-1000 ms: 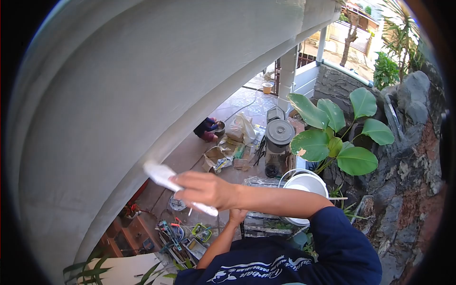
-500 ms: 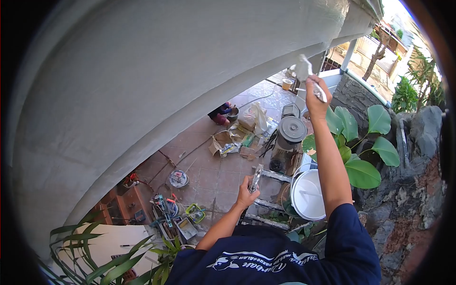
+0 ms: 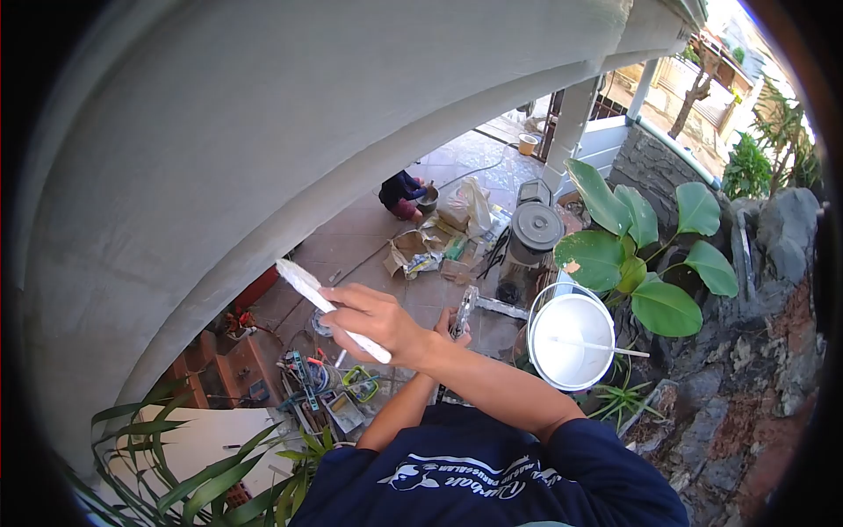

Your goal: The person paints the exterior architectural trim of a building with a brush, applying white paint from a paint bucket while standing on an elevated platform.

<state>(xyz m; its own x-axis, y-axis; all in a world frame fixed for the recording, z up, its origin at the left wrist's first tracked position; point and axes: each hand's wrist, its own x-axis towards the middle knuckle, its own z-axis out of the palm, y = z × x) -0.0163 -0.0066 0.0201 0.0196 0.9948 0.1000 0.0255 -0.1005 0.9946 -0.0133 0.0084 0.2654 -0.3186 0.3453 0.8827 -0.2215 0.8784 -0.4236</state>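
My right hand (image 3: pixel 378 321) is closed around a paintbrush (image 3: pixel 303 283) coated in white. The brush points up and left, its tip near the lower edge of a grey curved wall (image 3: pixel 290 202). Behind my right forearm, my left hand (image 3: pixel 451 326) is wrapped around the paint-spattered metal end of a ladder (image 3: pixel 466 309); the forearm partly covers that hand. To the right of my arms hangs or stands a white bucket (image 3: pixel 571 356), its support hidden. White paint coats its inside, and a thin stick (image 3: pixel 604 345) lies across it.
A person (image 3: pixel 402 195) crouches on the tiled floor below with a dark pail (image 3: pixel 428 200). Nearby are sacks (image 3: pixel 408 250) and a lidded grey bin (image 3: pixel 536 228). Tools (image 3: pixel 303 382) lie lower left. Large leaves (image 3: pixel 667 307) and rough rock (image 3: pixel 755 386) border the right side.
My right hand has swung with the paintbrush from upper right to the left, across my left arm. My left hand stays on the ladder. The bucket shows more fully.
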